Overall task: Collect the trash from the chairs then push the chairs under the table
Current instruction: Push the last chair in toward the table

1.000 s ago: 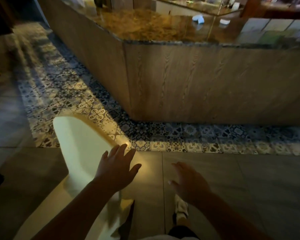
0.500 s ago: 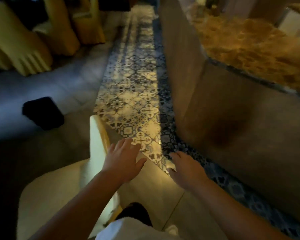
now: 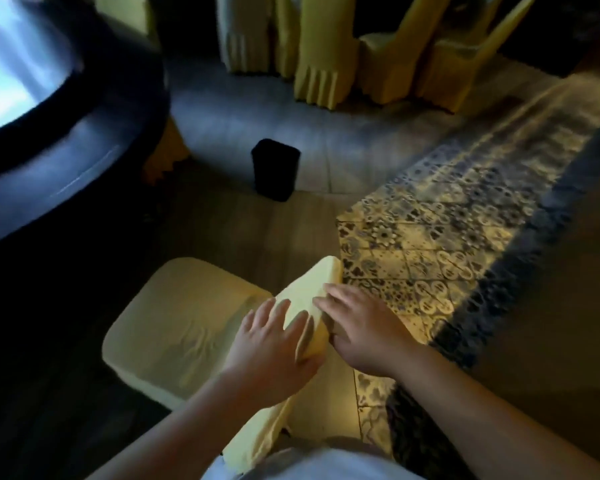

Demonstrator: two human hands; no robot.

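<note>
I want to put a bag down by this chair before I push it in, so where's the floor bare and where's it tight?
Bare floor lies between the chair seat, the black bin and the patterned tile strip. More lies beyond the bin, before the row of covered chairs. It is tight on the left, where the dark round table stands close by the seat. Both hands are on the chair back.

The chair (image 3: 174, 327) under my hands wore a pale yellow fabric cover. The other chairs (image 3: 321, 53) farther off carried the same yellow, with pleated hems. A small bin (image 3: 275, 174) on the floor was plain black. The table (image 3: 49, 140) at my left had a dark, near-black rim and a top that shone pale blue-white. A band of floor tiles (image 3: 430, 244) showed a dark blue floral pattern on cream; the rest of the floor (image 3: 257, 230) was plain grey-brown.
</note>
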